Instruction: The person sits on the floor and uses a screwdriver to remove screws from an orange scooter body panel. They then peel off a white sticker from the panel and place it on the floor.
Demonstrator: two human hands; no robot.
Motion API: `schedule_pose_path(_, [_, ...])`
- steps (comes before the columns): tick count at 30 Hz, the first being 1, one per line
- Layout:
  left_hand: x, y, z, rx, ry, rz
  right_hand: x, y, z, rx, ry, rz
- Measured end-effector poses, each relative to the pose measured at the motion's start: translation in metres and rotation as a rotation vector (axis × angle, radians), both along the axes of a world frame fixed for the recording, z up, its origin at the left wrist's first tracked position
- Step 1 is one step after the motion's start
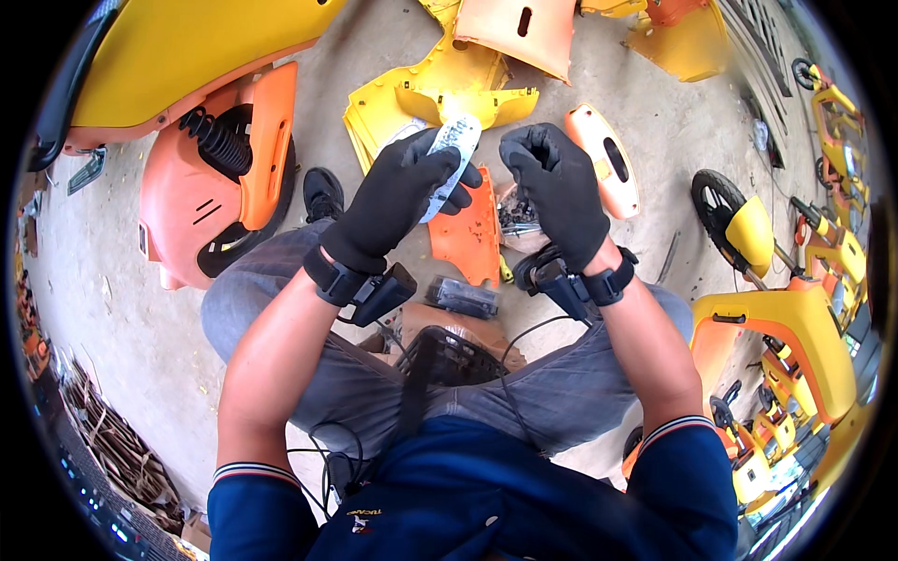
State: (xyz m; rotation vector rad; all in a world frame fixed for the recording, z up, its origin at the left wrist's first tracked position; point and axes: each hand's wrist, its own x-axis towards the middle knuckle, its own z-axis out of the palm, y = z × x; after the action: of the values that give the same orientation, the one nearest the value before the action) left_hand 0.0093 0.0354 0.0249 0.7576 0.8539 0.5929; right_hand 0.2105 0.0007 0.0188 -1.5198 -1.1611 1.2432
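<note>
Both my hands wear black gloves and are raised in front of me. My left hand (404, 187) is closed on a pale, long, round-ended strip (455, 165) with dark markings, pinched between thumb and fingers. Just right of it, my right hand (554, 182) has its fingers curled together; whether anything small is in them is hidden. Beneath the hands lies an orange panel (465, 234), beside an open bag or box of small dark parts (516, 213). A light orange oval cover (603, 161) with a dark slot is on the floor to the right.
Yellow body panels (374, 107) and an orange panel (524, 33) lie ahead. At left stands a yellow and orange scooter (187, 201). More yellow scooters (781, 411) and a wheel (718, 210) are at right. A black crate (454, 355) sits between my legs.
</note>
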Motion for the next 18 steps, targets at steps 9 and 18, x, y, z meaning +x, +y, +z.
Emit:
schedule_pose_path(9, [0.007,-0.007,-0.008,0.119,0.118,-0.175,-0.003,-0.015,0.005,0.236,-0.258,0.084])
schedule_pose_path(18, [0.008,-0.011,-0.012,0.395,0.238,-0.249,-0.001,-0.012,0.000,0.309,-0.430,0.110])
